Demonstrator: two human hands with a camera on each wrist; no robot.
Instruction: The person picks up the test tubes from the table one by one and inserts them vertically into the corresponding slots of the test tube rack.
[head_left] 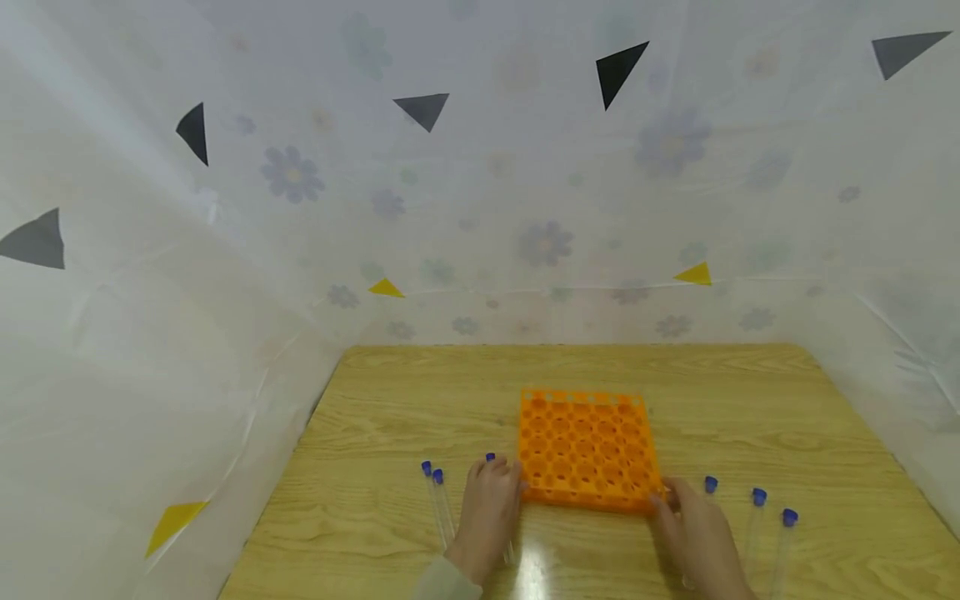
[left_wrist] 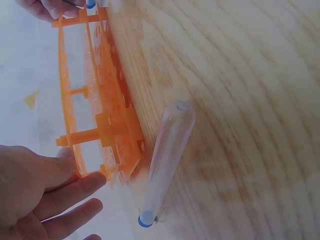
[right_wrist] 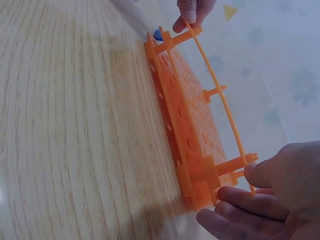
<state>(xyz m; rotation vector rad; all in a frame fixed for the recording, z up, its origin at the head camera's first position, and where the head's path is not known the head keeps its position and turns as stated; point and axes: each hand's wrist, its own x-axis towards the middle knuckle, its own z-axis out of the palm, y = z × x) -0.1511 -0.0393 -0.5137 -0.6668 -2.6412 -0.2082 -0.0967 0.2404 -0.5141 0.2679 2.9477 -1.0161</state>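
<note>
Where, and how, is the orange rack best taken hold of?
Probably by the left and right edges of its top plate, near the front corners, coming from both sides at once. The orange rack is broad, so lifting from opposite sides should keep it level. Its posts hold that thin plate above the next layer, leaving open gaps to pinch through.

Free room: strip of table [head_left: 427,383] behind the orange rack [head_left: 585,461], up to the rear sheet [head_left: 465,208]; gap between left hand [head_left: 489,510] and right hand [head_left: 699,533], before the rack; the table's left and right margins. Obstacles: the rack, mid-table, where a hand blocks each near corner; two capped tubes [head_left: 438,477], close together, left of the left hand; third tube [head_left: 491,457], partly hidden by that hand; three tubes [head_left: 760,497], spaced apart, right of the rack.
</note>
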